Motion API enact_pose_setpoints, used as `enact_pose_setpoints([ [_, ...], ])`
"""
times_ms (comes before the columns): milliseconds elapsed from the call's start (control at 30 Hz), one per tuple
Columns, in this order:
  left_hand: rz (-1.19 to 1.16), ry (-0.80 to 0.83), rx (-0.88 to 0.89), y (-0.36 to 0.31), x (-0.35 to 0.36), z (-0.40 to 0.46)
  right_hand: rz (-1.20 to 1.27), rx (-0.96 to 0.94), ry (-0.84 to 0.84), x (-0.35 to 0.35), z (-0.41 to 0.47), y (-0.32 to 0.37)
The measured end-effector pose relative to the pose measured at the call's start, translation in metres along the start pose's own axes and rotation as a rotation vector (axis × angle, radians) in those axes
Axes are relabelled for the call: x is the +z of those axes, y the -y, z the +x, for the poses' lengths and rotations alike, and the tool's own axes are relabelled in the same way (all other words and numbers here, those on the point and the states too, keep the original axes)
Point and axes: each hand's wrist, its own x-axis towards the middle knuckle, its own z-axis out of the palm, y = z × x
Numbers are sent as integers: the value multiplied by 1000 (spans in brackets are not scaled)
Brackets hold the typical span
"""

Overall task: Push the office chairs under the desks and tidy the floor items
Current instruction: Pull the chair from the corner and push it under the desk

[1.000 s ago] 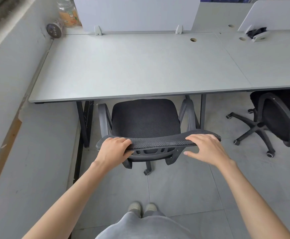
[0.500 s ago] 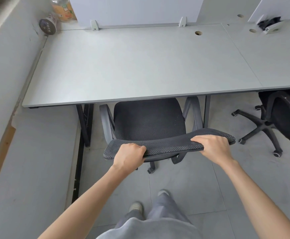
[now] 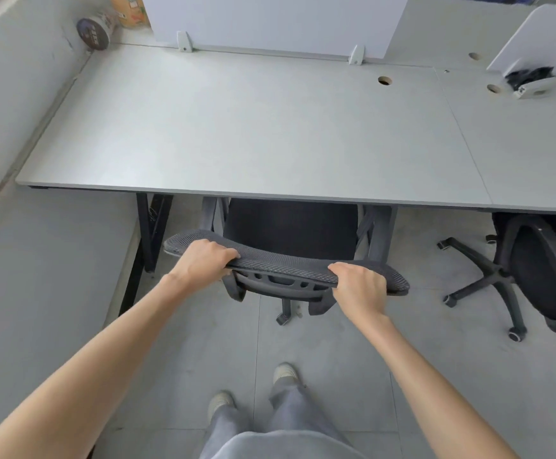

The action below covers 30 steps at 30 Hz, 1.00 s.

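Note:
A black mesh office chair [image 3: 289, 226] stands in front of me, its seat partly under the grey desk [image 3: 236, 127]. My left hand [image 3: 203, 260] grips the left part of the backrest's top edge. My right hand [image 3: 359, 284] grips the same edge further right. A second black office chair [image 3: 541, 270] stands at the right, its seat tucked beneath the neighbouring desk [image 3: 528, 154], its star base and castors out on the floor.
A wall runs along the left. Black desk legs [image 3: 152, 233] stand left of the chair. Jars [image 3: 96, 28] sit in the desk's back left corner. White divider panels [image 3: 270, 24] line the back. My feet [image 3: 253, 389] are on grey floor tiles.
The chair has rolled further under the desk and swung slightly, its left end now higher in view. Both hands went from resting on the backrest to gripping it. I stepped forward.

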Motion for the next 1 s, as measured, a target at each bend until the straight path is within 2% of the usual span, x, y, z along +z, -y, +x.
enact_pose_setpoints([
  [167,-99,-140,42,13,17,-25,18,-76,-131,10,-16,14],
  [300,-81,-243,50,7,29,-57,56,-183,-157,20,-28,13],
  [467,-66,-195,38,-22,31,-77,99,-317,-219,16,-16,-11],
  [633,41,-183,-49,-49,21,-75,56,-366,-158,7,16,-29],
  [700,28,-218,-74,-51,21,-66,44,-364,-147,5,24,-33],
  [833,80,-179,-91,-53,7,-40,38,-290,-81,-3,47,-36],
  [933,-36,-46,-160,-38,-1,-20,-23,-271,-23,-11,77,-22],
  [1000,-14,-61,-182,-20,-7,-13,-48,-263,26,-14,93,-5],
])
